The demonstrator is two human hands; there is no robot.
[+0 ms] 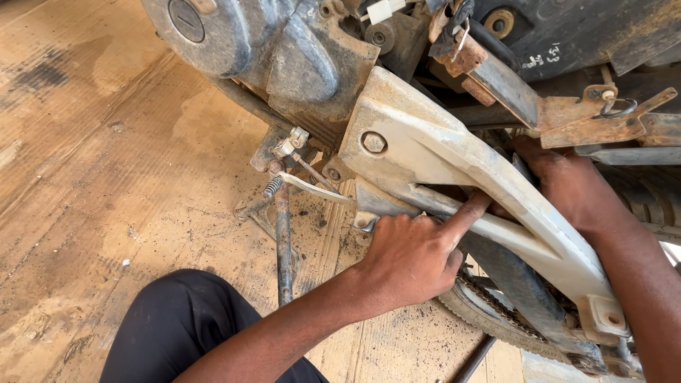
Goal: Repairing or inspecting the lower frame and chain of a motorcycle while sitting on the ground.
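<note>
Repair workshop: dismantled motorcycle engine (277, 50) over grimy wooden floor (106, 177).

Both forearms bare to the frame edge — no sleeves, gloves, watch or rings seen. Left hand (410, 257), right hand (567, 186). Dark trouser leg (174, 326) — plain black cloth.

We see no packages, signs or screens. The nearest thing to a label is a small white handwritten mark (544, 55) on the dark panel (589, 32) at the top right, above the rusty bracket (599, 120).
</note>
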